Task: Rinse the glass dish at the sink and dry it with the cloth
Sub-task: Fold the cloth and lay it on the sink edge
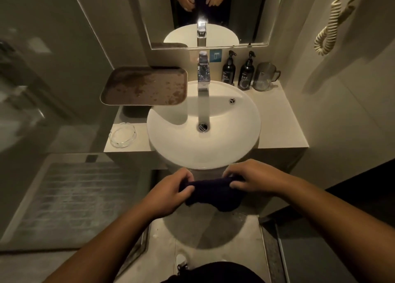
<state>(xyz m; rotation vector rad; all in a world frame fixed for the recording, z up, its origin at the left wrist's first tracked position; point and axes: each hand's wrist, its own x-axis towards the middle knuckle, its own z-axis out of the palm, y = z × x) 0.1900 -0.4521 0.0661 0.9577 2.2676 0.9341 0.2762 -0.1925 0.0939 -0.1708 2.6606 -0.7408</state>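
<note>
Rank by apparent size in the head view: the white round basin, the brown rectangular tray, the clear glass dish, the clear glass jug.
1. White round basin
2. Brown rectangular tray
3. Clear glass dish and clear glass jug: they look alike, and the jug stands farther back, so unranked.

Cloth [210, 194]: dark navy, near black, plain, no visible pattern. Glass dish [122, 134] at counter's left front corner: clear, colourless, scalloped rim. Counter [275, 122]: pale beige, plain. Sink [186, 145]: glossy white, chrome drain. Tap [203, 77]: mirror chrome. Tray [145, 86] over counter's left back corner: brown with darker mottled blotches, pale grey rim. Two pump bottles [237, 72] at counter's back edge: black, pale label print, unreadable. Jug [264, 76] at back right corner: clear, greyish tint. Small wall sign [215, 55] behind tap: blue square, white mark. Coiled cord [330, 29] on right wall: cream. Floor mat [70, 197] left: grey with a grid of small blocks.
</note>
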